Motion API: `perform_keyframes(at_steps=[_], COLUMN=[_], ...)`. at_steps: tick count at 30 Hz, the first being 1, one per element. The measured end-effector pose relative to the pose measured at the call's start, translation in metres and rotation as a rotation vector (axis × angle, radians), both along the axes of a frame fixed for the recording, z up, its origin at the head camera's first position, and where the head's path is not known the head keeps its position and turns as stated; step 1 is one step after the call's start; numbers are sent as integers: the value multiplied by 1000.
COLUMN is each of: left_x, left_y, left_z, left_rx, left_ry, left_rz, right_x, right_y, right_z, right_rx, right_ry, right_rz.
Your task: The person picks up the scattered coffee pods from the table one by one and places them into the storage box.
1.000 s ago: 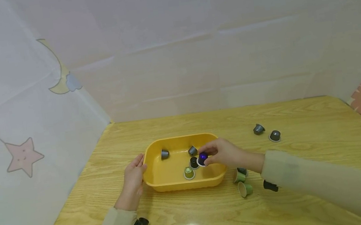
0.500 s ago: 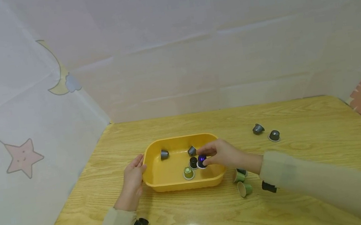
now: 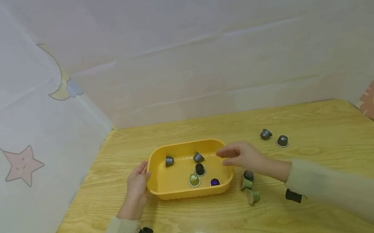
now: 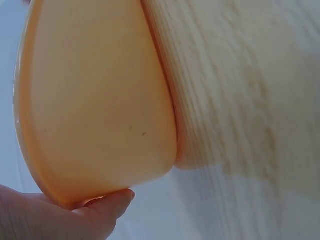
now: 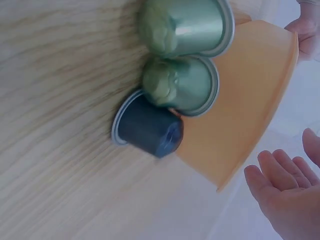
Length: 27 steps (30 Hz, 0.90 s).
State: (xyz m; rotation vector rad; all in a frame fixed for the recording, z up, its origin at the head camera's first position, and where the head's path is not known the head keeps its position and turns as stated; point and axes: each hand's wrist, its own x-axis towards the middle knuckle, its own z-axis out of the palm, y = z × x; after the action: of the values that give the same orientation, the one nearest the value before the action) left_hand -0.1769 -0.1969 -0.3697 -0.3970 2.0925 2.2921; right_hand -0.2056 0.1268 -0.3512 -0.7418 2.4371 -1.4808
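My left hand [image 3: 137, 185] grips the left end of a yellow plastic tub [image 3: 189, 193]; in the left wrist view its fingers [image 4: 107, 210] lie against the tub's outer wall. Above the tub's right rim is my right hand [image 3: 242, 158], its fingers apart and holding nothing. Inside the tub, a purple coffee capsule [image 3: 215, 182] sits by the near wall, partly hidden by the rim. A black capsule [image 3: 199, 169] and a yellow-green capsule [image 3: 194, 180] stand close together. Two grey capsules, one at the left [image 3: 169, 161] and another [image 3: 198, 157], lie tipped near the far wall.
Right of the tub, two green capsules, one nearer [image 3: 252, 196] and one farther [image 3: 246, 182], lie beside a dark capsule [image 3: 248, 175]. Farther back are a tipped grey capsule [image 3: 266, 134] and an upright one [image 3: 282, 140]. Printed sheets wall the wooden table [image 3: 199, 222].
My right hand has let go of the purple capsule and moved right, toward the rim. The capsule now sits by the tub's near wall. My left hand keeps its grip.
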Motion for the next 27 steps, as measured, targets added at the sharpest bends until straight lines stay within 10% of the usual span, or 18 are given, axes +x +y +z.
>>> perform_keyframes(at_steps=[27], left_x=[1], left_y=[-2], left_z=[-1], left_rx=[-11], left_ry=[-3], left_rz=[-19], right_x=[10], right_y=[89], right_z=[-6], right_rx=[88], right_ry=[70], right_rz=[-198])
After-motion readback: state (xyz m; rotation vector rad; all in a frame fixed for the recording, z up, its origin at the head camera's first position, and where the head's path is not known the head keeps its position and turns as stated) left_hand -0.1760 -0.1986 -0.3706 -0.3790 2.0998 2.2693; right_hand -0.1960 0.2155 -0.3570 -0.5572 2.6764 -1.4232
